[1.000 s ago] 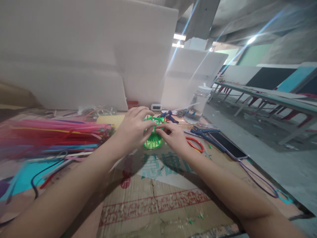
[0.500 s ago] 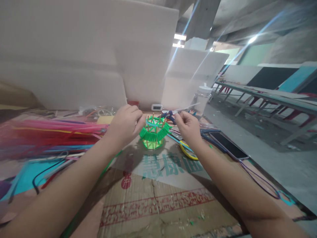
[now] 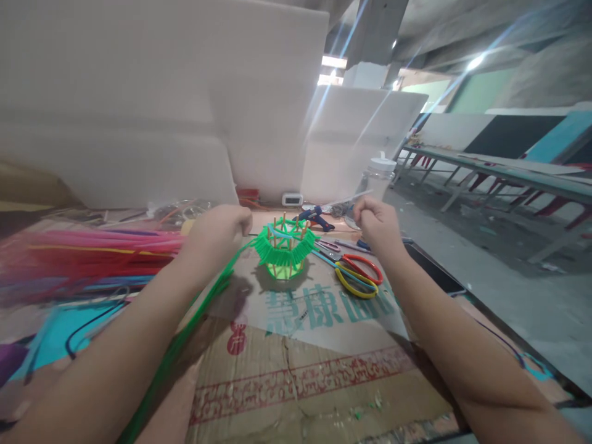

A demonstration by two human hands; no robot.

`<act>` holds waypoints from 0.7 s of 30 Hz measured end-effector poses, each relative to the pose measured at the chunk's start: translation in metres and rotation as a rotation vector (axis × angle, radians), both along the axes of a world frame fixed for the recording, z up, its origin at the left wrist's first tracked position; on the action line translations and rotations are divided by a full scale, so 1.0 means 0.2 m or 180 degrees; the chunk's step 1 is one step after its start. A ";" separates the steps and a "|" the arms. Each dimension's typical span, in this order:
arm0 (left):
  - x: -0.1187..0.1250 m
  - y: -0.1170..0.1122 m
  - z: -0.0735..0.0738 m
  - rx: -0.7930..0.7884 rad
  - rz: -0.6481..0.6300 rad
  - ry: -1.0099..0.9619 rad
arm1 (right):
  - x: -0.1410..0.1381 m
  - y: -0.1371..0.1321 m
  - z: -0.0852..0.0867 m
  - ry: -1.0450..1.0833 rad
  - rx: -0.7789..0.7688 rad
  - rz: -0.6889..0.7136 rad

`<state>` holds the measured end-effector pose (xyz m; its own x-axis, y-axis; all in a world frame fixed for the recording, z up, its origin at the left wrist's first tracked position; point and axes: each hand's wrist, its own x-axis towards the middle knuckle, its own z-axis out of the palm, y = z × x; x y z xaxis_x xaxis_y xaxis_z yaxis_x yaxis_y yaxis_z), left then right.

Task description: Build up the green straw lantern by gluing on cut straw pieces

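Observation:
A small green structure [image 3: 287, 250] stands upright on the cardboard between my hands. It has thin wooden posts, a fringed green skirt, a light green base and a pale blue strip near its top. My left hand [image 3: 219, 231] is closed just left of it; what its fingers pinch is hidden. My right hand [image 3: 378, 223] is closed in the air to the right, beyond the scissors, and anything in its fingers is too small to make out. Green fuzzy stems [image 3: 203, 308] run alongside my left forearm, and one reaches toward the structure.
Scissors [image 3: 358, 277] with red and yellow handles lie right of the structure. Behind are a dark blue glue gun [image 3: 317, 216], a small white display [image 3: 292, 199] and a clear bottle [image 3: 380, 176]. Pink and red stems [image 3: 106, 250] pile up left. A phone [image 3: 432, 271] lies right.
My hands have moved apart: the left a little left, the right farther right and slightly up. The scissors' red handle now shows. The green structure stays in place.

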<state>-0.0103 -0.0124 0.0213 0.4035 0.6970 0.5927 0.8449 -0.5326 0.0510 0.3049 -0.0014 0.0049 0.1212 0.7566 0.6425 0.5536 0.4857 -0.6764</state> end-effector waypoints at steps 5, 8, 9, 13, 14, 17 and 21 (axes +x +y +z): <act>-0.03 0.00 0.02 0.0049 -0.0042 -0.0244 | 0.03 0.00 0.03 0.0056 -0.0065 0.0218; -0.04 0.00 0.02 0.0057 -0.0112 -0.0287 | 0.04 0.00 0.03 -0.0088 -0.0221 0.0298; -0.04 -0.01 0.02 0.0003 -0.0059 -0.0330 | 0.04 0.01 0.02 -0.0212 -0.0316 0.0283; -0.04 -0.02 0.01 -0.0263 0.0251 -0.0440 | 0.04 0.03 -0.04 -0.0790 -0.0710 0.0161; -0.03 -0.02 0.01 -0.0288 0.0282 -0.0451 | 0.04 0.04 -0.06 -0.0875 -0.0765 0.0128; -0.01 -0.04 0.00 -0.0382 0.0295 -0.0513 | 0.04 0.04 -0.10 -0.1005 -0.0859 0.0063; 0.03 -0.07 0.00 -0.0447 0.0209 -0.0591 | 0.07 0.02 -0.12 -0.1382 -0.1005 0.0580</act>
<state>-0.0051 -0.0270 0.0221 0.2477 0.7990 0.5480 0.8467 -0.4534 0.2785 0.3180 0.0021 -0.0199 -0.2541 0.9042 0.3434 0.7396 0.4104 -0.5334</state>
